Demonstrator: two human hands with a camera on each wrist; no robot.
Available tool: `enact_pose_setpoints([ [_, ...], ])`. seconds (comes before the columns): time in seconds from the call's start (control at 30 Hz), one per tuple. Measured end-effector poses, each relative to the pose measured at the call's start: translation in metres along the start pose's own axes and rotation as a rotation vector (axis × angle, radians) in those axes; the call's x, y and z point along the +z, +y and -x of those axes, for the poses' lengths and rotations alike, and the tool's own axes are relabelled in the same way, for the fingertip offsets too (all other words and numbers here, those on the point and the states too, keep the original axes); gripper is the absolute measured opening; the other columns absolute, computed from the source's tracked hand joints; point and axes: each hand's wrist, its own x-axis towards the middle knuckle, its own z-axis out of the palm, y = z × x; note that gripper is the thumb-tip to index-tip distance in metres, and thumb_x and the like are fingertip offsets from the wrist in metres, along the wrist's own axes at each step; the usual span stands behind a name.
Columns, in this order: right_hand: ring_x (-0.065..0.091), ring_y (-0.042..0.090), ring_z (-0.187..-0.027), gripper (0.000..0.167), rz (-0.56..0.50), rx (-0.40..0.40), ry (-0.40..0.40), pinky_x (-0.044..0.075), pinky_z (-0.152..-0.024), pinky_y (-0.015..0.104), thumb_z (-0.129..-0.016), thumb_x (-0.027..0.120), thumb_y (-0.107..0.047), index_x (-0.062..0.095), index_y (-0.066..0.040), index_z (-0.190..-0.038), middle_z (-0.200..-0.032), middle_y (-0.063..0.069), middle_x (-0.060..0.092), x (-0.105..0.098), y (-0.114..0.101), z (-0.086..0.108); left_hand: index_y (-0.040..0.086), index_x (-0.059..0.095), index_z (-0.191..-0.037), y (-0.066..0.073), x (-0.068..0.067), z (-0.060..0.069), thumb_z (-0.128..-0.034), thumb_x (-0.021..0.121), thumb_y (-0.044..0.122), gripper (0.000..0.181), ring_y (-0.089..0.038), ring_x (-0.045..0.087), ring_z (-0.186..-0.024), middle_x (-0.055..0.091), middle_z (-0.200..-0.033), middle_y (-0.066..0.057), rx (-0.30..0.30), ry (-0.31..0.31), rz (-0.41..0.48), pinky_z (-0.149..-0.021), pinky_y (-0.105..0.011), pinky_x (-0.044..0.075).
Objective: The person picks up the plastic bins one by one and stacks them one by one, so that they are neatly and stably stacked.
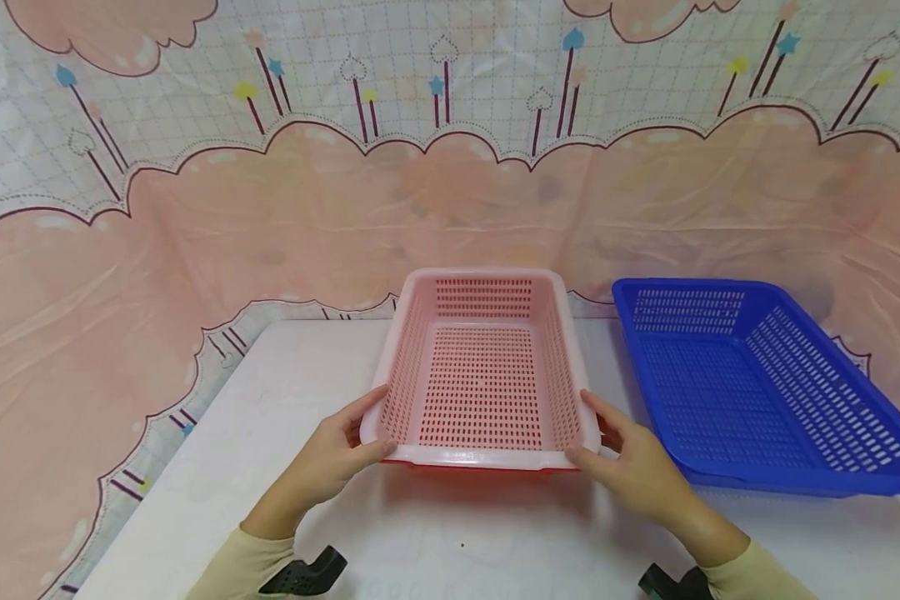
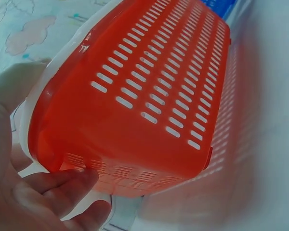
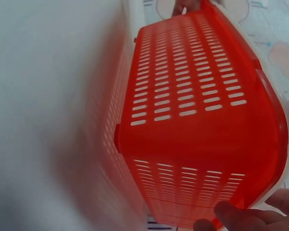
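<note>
A pink perforated basket (image 1: 487, 457) sits nested inside a red perforated basket (image 2: 86, 127), whose lower rim shows just under the pink one in the head view. My left hand (image 1: 337, 454) grips the near left corner, thumb on the pink rim and fingers around the outside. At the near right corner my right hand (image 1: 633, 467) holds the rim the same way. Both wrist views show the red basket's slotted outer wall (image 3: 197, 139), with fingertips against it. Whether the baskets' undersides touch the table, I cannot tell.
A larger blue perforated basket (image 1: 795, 482) stands close to the right of the pink one. All are over a white table (image 1: 480, 558). Behind it hangs a pink and white patterned cloth (image 1: 420, 208). Black devices (image 1: 307, 573) are strapped at both wrists.
</note>
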Motion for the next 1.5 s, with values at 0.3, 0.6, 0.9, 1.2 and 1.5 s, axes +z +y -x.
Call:
enact_pose_setpoints([
  [0.3,0.057,0.038,-0.122,0.086,0.073,0.055,0.022,0.054,-0.088,0.034,-0.089,0.078,-0.026,0.031,0.005,-0.153,-0.150,0.029,0.040,-0.002,0.006,0.002,-0.006,0.030,-0.153,-0.002,0.015,-0.006,-0.0893,0.070,0.003,0.076,-0.036,0.054,-0.123,0.041,-0.146,-0.032,0.006,-0.030,0.018,-0.089,-0.025,0.052],
  [0.6,0.061,0.031,-0.107,0.082,0.094,0.091,0.029,0.053,-0.077,0.031,-0.092,0.075,-0.027,0.031,0.000,-0.155,-0.151,0.027,0.039,-0.001,0.007,0.001,-0.003,0.036,-0.152,-0.005,0.013,-0.010,-0.0891,0.072,0.012,0.074,-0.033,0.057,-0.118,0.046,-0.143,-0.026,0.002,-0.023,-0.080,-0.087,-0.025,0.052],
  [0.9,0.059,0.020,-0.092,0.080,0.088,0.101,-0.017,0.049,-0.069,0.029,-0.096,0.069,-0.028,0.025,-0.001,-0.157,-0.136,0.026,0.049,-0.004,0.009,0.001,0.002,0.044,-0.148,-0.010,0.013,-0.013,-0.0885,0.073,0.017,0.068,-0.037,0.053,-0.123,0.039,-0.150,-0.023,-0.004,0.000,-0.135,-0.094,-0.041,0.051],
  [1.2,0.067,0.024,-0.107,0.073,0.126,0.059,-0.155,0.056,-0.081,0.031,-0.095,0.071,-0.026,0.036,0.000,-0.153,-0.144,0.026,0.048,-0.031,-0.003,0.018,0.005,0.051,-0.144,0.009,0.014,-0.013,-0.0847,0.079,0.016,0.067,-0.039,0.027,-0.145,0.030,-0.159,-0.019,0.124,0.080,-0.275,-0.109,-0.061,0.033],
  [1.5,0.064,0.006,-0.109,0.060,0.208,0.005,-0.309,0.054,-0.083,0.022,-0.098,0.066,-0.021,0.042,0.001,-0.149,-0.136,0.017,0.059,-0.082,-0.001,0.037,0.011,0.045,-0.150,0.053,0.041,-0.019,-0.0842,0.079,0.019,0.074,-0.027,0.031,-0.145,0.038,-0.156,-0.008,0.230,0.033,-0.216,-0.112,-0.057,0.030],
])
